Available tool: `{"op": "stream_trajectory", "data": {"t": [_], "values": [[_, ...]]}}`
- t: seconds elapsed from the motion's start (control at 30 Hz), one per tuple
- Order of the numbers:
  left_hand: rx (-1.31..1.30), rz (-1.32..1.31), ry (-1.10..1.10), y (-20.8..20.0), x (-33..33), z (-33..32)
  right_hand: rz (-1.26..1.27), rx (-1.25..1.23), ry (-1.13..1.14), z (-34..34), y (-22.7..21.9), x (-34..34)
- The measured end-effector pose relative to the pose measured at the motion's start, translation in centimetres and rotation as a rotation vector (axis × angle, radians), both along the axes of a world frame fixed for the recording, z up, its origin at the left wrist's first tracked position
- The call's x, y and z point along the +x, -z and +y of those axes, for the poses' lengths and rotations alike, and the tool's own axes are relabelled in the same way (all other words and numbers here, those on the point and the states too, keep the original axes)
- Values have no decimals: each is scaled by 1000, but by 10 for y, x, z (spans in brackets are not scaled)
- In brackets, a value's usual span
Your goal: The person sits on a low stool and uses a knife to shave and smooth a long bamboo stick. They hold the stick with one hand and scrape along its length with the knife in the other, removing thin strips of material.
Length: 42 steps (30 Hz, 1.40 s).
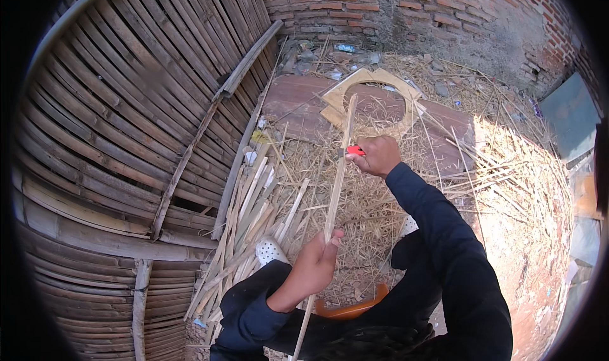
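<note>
My left hand (313, 264) is closed round a long, pale bamboo strip (335, 199), which slants from below that hand up and away from me. Its lower end passes between my legs. Further along the strip, my right hand (380, 155) grips a red-handled knife (356, 150). The knife's dark blade lies across the strip, and the cutting edge is too small to make out. Beyond the hands rests a wooden board with a large round hole (333, 101), the strip's far end reaching in front of it.
Split bamboo pieces (244, 224) lie piled left of my white shoe (271, 251). Shavings (374, 215) litter the ground around me. A bamboo slat wall (120, 107) rises at left, a brick wall (444, 18) at the back. Something orange (355, 310) sits under me.
</note>
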<state>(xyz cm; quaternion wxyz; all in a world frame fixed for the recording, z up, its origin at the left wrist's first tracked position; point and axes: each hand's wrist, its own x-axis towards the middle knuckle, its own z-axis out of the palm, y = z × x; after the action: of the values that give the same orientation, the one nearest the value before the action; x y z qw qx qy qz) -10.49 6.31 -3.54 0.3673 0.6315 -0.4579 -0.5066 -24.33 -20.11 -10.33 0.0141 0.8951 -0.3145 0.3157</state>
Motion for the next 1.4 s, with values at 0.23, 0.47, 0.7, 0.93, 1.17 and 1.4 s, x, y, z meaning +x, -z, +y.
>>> {"op": "stream_trajectory", "data": {"t": [0.23, 0.47, 0.7, 0.93, 1.17, 1.4], "values": [[-57, 43, 316, 17, -24, 54, 79, 432, 683, -97, 27, -87], [369, 556, 23, 8, 2, 29, 40, 570, 767, -124, 76, -189], [169, 524, -232, -18, 21, 7, -91, 519, -1, 25, -48, -31], [110, 362, -173, -18, 12, -1, 55, 215, -348, 101, -40, 7], [-22, 275, -162, -1, 12, 0, 12, 260, -257, 89, -29, 17], [-41, 39, -95, -13, 7, 5, 64, 233, -47, 58, -31, 11]]}}
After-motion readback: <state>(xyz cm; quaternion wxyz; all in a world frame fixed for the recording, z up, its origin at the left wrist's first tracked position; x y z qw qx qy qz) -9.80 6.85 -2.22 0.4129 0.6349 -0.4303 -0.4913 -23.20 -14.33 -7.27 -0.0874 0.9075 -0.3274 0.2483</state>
